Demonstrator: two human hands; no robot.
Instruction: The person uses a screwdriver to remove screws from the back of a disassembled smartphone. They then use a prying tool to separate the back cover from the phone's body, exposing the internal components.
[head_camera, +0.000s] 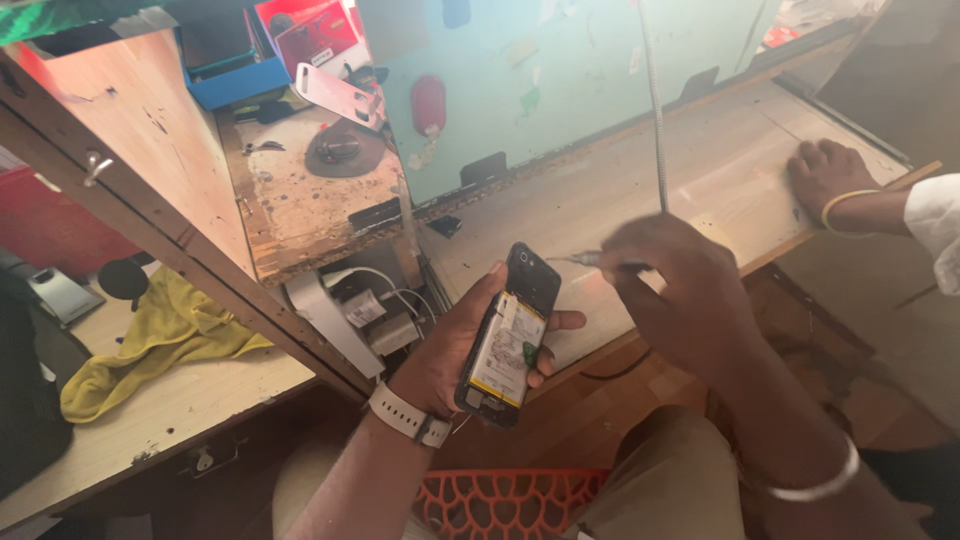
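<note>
My left hand (455, 345) grips an opened black phone (508, 335) with its back cover off, so the white and yellow battery shows. A white watch band sits on that wrist. My right hand (680, 295) holds a thin screwdriver (585, 259) whose tip points left, just beside the phone's top right edge. A silver bangle is on my right wrist. Both hands hover over the wooden counter (700, 170).
Another person's hand (828, 175) with a yellow bangle rests on the counter's far right. A thin metal rod (655, 100) stands behind my right hand. A yellow cloth (160, 335) lies at left, a white charger and cables (345, 310) beside it, blue and red boxes (270, 45) behind.
</note>
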